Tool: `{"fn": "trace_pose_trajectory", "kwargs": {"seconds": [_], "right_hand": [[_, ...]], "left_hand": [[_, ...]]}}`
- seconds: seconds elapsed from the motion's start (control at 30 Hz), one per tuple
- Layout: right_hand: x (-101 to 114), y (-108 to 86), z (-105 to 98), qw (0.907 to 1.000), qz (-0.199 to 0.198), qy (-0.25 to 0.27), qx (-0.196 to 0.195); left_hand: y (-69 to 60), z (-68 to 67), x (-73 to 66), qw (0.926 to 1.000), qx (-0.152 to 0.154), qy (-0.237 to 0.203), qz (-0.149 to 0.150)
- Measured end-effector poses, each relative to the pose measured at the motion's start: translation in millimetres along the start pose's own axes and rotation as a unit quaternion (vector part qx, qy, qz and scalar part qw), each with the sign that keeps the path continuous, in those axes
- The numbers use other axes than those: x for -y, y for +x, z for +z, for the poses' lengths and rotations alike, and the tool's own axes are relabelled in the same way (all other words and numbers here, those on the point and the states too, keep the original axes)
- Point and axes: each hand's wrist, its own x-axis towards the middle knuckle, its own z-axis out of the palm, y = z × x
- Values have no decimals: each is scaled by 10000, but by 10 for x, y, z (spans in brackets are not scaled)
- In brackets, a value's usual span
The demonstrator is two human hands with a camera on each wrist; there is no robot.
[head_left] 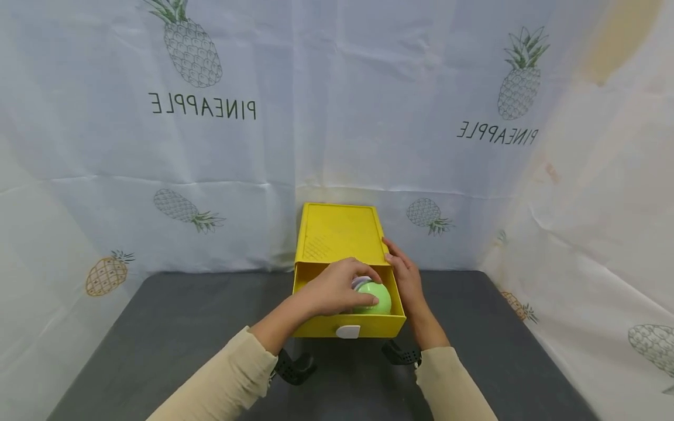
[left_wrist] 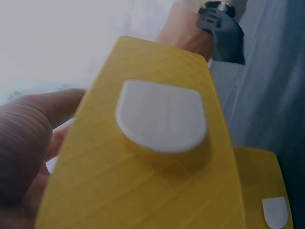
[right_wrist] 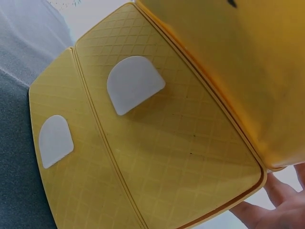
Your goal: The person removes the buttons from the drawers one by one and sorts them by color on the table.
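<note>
A yellow drawer cabinet (head_left: 342, 231) stands on the dark table, its top drawer (head_left: 376, 326) pulled out toward me. Inside the drawer sits a smooth light green ball (head_left: 380, 297), with a pale lavender piece (head_left: 360, 282) beside it, partly hidden. My left hand (head_left: 339, 286) reaches into the drawer from the left, gripping the ball with the thumb in front and fingers behind. Against the cabinet's right side rests my right hand (head_left: 405, 275), fingers extended. In the left wrist view the drawer front with its white handle (left_wrist: 162, 117) covers much of the left hand (left_wrist: 24, 143).
Below the pulled-out drawer, the right wrist view shows further yellow drawer fronts with white handles (right_wrist: 135, 85). A dark grey table (head_left: 210, 327) lies underneath. A white curtain (head_left: 337, 117) printed with pineapples hangs behind the cabinet and along the sides.
</note>
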Motion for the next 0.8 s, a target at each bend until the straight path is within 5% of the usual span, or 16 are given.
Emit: {"fn": "trace_pose_trajectory", "kwargs": {"seconds": [0.17,0.5,0.67,0.8], "right_hand": [[2,1,9,10000,16,-30,-30],[15,-7,11,10000,-20,-61,-18],[12,1,13,10000,-46,48,-10],[13,4,15,10000,-7,65,-13]], "left_hand": [[-17,-9,-28,9992,-74,-280,-262],[-47,31,-57,9992,-264,-271,-158],[-103,43,-68,9951,-886,-389,-204],[-202,10,-79,9789,-1515,-1333,-319]]}}
